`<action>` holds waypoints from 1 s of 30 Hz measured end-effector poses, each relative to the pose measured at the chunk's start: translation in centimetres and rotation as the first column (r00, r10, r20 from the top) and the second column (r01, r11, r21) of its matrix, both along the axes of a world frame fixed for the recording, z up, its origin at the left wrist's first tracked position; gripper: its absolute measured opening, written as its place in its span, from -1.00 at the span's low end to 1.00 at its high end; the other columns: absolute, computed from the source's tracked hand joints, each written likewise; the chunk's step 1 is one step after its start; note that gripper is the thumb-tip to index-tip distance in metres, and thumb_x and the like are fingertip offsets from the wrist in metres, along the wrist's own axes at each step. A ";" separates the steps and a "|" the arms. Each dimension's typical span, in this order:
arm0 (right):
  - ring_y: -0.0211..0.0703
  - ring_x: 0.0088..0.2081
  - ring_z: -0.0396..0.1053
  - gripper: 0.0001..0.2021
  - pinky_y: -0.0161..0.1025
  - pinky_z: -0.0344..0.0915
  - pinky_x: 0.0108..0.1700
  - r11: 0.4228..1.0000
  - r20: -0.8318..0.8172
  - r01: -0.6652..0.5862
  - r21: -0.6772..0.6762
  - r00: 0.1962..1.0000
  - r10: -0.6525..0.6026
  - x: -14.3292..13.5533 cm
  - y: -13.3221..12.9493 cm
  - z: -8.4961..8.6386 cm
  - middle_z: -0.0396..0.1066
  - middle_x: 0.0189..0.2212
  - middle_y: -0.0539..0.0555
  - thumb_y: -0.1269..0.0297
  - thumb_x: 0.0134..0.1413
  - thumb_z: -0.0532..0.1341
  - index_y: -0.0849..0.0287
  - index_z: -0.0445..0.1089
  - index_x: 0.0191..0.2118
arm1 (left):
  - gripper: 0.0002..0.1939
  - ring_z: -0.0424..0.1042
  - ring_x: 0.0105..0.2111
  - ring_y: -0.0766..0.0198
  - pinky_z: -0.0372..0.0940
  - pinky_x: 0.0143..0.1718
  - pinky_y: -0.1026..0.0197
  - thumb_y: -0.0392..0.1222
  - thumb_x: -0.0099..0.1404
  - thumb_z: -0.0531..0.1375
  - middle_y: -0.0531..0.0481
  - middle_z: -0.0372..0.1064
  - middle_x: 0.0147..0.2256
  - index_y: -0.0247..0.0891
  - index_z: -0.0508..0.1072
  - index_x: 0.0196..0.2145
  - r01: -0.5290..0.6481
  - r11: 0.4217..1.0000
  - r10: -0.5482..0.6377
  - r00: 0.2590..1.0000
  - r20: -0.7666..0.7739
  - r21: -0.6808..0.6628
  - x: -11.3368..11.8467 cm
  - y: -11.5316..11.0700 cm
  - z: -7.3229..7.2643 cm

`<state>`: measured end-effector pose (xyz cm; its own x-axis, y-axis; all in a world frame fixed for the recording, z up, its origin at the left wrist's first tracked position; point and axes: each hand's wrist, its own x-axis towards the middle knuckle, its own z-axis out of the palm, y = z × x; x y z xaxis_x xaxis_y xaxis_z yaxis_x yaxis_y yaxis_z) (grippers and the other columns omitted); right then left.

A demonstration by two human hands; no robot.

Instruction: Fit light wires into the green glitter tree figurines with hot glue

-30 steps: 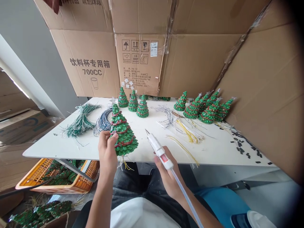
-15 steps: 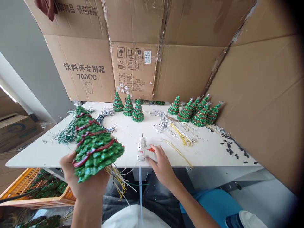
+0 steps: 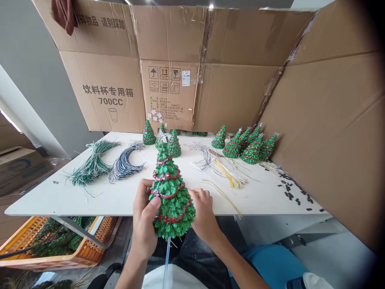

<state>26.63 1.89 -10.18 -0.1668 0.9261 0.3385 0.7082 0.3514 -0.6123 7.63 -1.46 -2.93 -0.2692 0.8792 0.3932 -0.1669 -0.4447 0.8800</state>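
I hold a green glitter Christmas tree with red garland and a silver star upright at the near edge of the white table. My left hand grips its left side, thumb on the foliage. My right hand rests against its right side. A clear tube runs down from behind the tree toward my lap; the glue gun it belongs to is hidden behind the tree.
Small trees stand at the back centre and back right. Green wires, blue wires and yellow wires lie on the table. An orange basket sits below left. Cardboard boxes wall the back and right.
The right hand set the glue gun down on the table and moved to the tree. The left hand brought the tree from the lower left to the centre and stood it upright.
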 end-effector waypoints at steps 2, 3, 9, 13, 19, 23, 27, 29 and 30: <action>0.34 0.14 0.35 -0.56 0.31 0.31 0.22 1.000 0.001 0.002 0.005 1.000 -0.002 -0.1 -0.1 0.0 0.48 0.11 0.26 0.36 0.42 0.18 0.08 0.50 0.32 | -0.68 0.51 -0.30 0.06 0.42 -0.30 0.06 0.18 0.44 0.30 -0.02 0.53 -0.21 -0.08 0.43 -0.10 -0.023 0.999 0.024 0.999 -0.035 0.024 0.2 -0.3 -0.1; 0.33 0.12 0.36 -0.55 0.30 0.32 0.21 1.000 -0.003 -0.001 0.005 1.000 0.001 -0.1 -0.1 0.1 0.49 0.10 0.26 0.38 0.41 0.18 0.07 0.51 0.32 | -0.69 0.50 -0.30 0.07 0.42 -0.30 0.07 0.17 0.44 0.31 -0.01 0.53 -0.22 -0.08 0.44 -0.11 -0.035 0.999 0.037 0.998 -0.053 0.039 0.3 -0.4 -0.1; 0.24 0.07 0.45 -0.71 0.19 0.38 0.18 1.000 -0.120 -0.026 0.015 0.992 0.027 1.3 -0.1 2.0 0.59 0.01 0.16 0.26 0.45 0.23 0.00 0.58 0.18 | -0.71 0.47 -0.32 0.13 0.33 -0.29 0.13 0.17 0.51 0.30 0.05 0.52 -0.28 -0.08 0.49 -0.10 -0.048 0.991 0.069 0.983 -0.169 0.124 0.8 -0.6 0.3; 0.15 0.01 0.48 -0.76 0.06 0.41 0.10 0.996 -0.284 0.046 0.074 0.958 -0.023 2.6 -1.5 5.2 0.59 -0.05 0.16 0.09 0.61 0.16 0.03 0.56 0.03 | -0.74 0.44 -0.30 0.14 0.31 -0.28 0.15 0.15 0.54 0.29 0.06 0.51 -0.25 -0.06 0.49 -0.06 -0.056 0.985 0.089 0.976 -0.198 0.166 0.9 -0.5 0.3; 0.05 -0.08 0.50 -0.87 -0.04 0.42 0.03 0.993 -0.582 -0.092 0.071 0.805 0.117 2.3 -6.4 9.3 0.55 -0.14 0.07 0.10 0.57 0.31 -0.04 0.57 0.02 | -0.71 0.43 -0.23 0.09 0.34 -0.22 0.12 0.14 0.51 0.33 0.01 0.48 -0.18 -0.06 0.49 0.00 -0.096 0.975 0.146 0.958 -0.249 0.199 1.4 -0.7 -0.3; 0.06 -0.05 0.52 -0.81 -0.02 0.46 0.05 0.989 -0.607 -0.141 0.052 0.781 0.144 1.4 -8.0 10.0 0.57 -0.04 0.09 0.15 0.50 0.37 -0.07 0.52 0.13 | -0.66 0.44 -0.21 0.08 0.36 -0.21 0.12 0.14 0.48 0.35 0.00 0.45 -0.16 -0.06 0.48 0.05 -0.107 0.962 0.181 0.939 -0.293 0.251 1.9 -0.9 -0.5; 0.06 -0.04 0.51 -0.78 -0.02 0.46 0.05 0.993 -0.591 -0.088 0.078 0.798 0.117 0.9 -8.1 9.9 0.56 -0.01 0.08 0.22 0.47 0.37 -0.09 0.50 0.14 | -0.65 0.47 -0.19 0.07 0.42 -0.17 0.10 0.11 0.48 0.34 -0.02 0.44 -0.13 -0.06 0.48 0.09 -0.125 0.942 0.227 0.922 -0.315 0.312 2.4 -1.0 -0.3; 0.06 -0.03 0.51 -0.78 -0.02 0.46 0.04 0.993 -0.573 -0.069 0.090 0.812 0.109 0.9 -8.3 9.8 0.56 0.00 0.09 0.23 0.46 0.37 -0.09 0.49 0.14 | -0.64 0.48 -0.20 0.07 0.42 -0.18 0.09 0.11 0.48 0.34 -0.02 0.44 -0.13 -0.07 0.48 0.10 -0.126 0.933 0.240 0.915 -0.323 0.336 2.5 -1.0 -0.2; 0.07 -0.03 0.51 -0.77 -0.01 0.46 0.03 0.994 -0.565 -0.063 0.092 0.818 0.104 0.8 -8.4 9.8 0.57 0.01 0.10 0.23 0.47 0.36 -0.09 0.49 0.14 | -0.63 0.47 -0.20 0.07 0.42 -0.19 0.09 0.11 0.47 0.34 -0.03 0.43 -0.13 -0.08 0.48 0.11 -0.126 0.930 0.245 0.913 -0.326 0.346 2.6 -1.0 -0.2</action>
